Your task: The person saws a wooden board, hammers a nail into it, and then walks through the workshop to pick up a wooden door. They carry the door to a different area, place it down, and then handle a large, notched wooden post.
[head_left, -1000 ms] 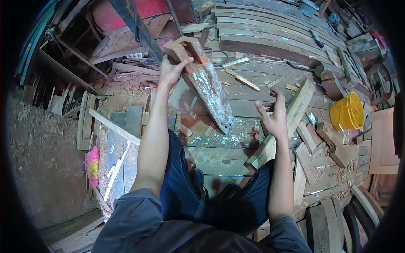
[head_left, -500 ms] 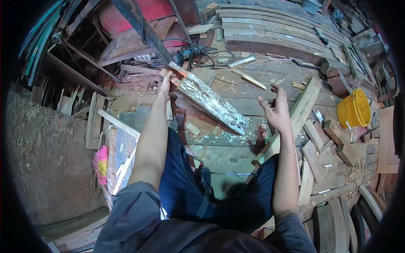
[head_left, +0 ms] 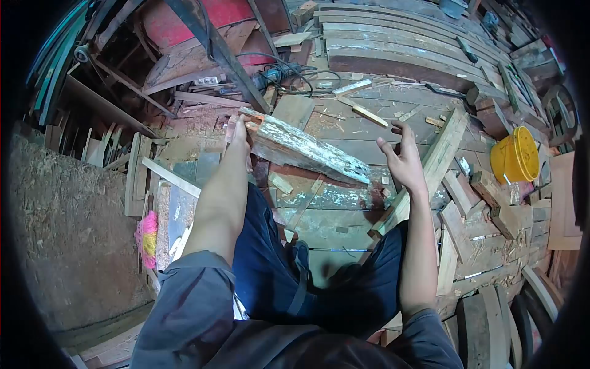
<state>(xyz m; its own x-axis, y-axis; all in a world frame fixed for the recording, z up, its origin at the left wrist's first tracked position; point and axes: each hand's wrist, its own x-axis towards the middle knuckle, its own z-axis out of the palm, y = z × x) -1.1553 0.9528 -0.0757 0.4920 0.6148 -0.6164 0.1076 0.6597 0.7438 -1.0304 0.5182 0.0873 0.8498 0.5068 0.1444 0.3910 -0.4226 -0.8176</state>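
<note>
My left hand (head_left: 238,136) grips one end of a wooden beam (head_left: 310,149) with white, flaking paint and orange-red patches at its notched end. The beam slants down to the right over the floor, its far tip near a painted plank (head_left: 344,198). To the right of that tip, my right hand (head_left: 402,161) is raised with thumb and fingers apart, holding nothing. A long pale timber (head_left: 452,147) runs diagonally just beyond and below my right hand.
Stacked long boards (head_left: 399,52) lie at the back. A power tool (head_left: 273,75) with a black cable rests beneath a metal frame (head_left: 215,52). A yellow bucket (head_left: 509,163) stands at right among offcuts. A brown panel (head_left: 74,240) is at left, beside pink and yellow netting (head_left: 147,240).
The beam's held end has dropped and come slightly nearer, and its far tip has swung right and up, showing more of its side. My right hand has barely moved.
</note>
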